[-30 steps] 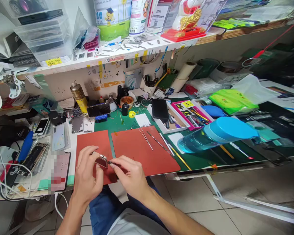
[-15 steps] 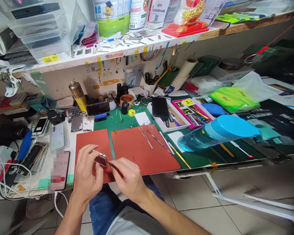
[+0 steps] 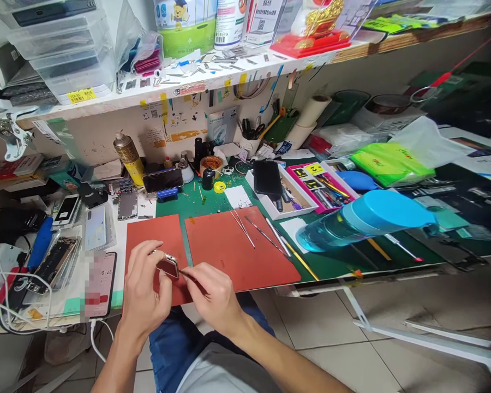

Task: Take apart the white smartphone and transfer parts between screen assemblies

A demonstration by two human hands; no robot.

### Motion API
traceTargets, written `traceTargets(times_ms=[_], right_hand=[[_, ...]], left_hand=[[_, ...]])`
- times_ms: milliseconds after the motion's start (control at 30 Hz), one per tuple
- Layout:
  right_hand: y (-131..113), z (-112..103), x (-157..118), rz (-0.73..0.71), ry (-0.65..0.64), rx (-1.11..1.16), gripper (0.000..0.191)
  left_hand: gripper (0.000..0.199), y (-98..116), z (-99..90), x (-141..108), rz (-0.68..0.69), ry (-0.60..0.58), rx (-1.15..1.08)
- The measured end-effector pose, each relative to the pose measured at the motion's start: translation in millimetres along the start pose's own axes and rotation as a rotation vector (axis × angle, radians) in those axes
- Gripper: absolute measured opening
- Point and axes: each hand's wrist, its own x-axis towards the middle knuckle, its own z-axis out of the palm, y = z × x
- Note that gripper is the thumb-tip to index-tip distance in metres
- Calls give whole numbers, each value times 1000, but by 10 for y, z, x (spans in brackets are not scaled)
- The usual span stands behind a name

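Observation:
A small phone (image 3: 168,266) with a metal edge is tilted up above the left red mat (image 3: 155,230), gripped between the thumb and fingers of my left hand (image 3: 145,286). My right hand (image 3: 213,292) pinches a thin dark tool (image 3: 184,272), its tip at the phone's right edge. Most of the tool is hidden by my fingers. On the right red mat (image 3: 229,245) lie tweezers (image 3: 243,229) and a thin metal pick (image 3: 264,234).
A blue bottle (image 3: 352,221) lies tilted right of the mats. Behind them stand a white tray (image 3: 305,211) and a black jar (image 3: 208,179). Left of the mats, a lit phone (image 3: 102,284) is plugged into a white cable (image 3: 92,341).
The view has shifted very slightly. The timer on the lit phone has gone from 27 to 28. Both hands keep nearly the same grip and place.

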Motion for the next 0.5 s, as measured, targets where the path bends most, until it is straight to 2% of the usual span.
traceTargets(times_ms=[67,167,233,400,500], right_hand=[[2,0,14,49,-8,36,22],[0,-19,64,220,-48,168,17],[1,-28,78,285,-60,217,15],[27,8,-6,94,-22,65,21],[50,44,-59,61,-27,36,22]], left_hand=[[31,-1,1,-1,-2,0,0],[31,-5,1,3,-4,2,0],[31,-6,0,7,-4,1,1],[30,-3,-5,6,1,-4,4],[30,-6,-3,0,2,-3,7]])
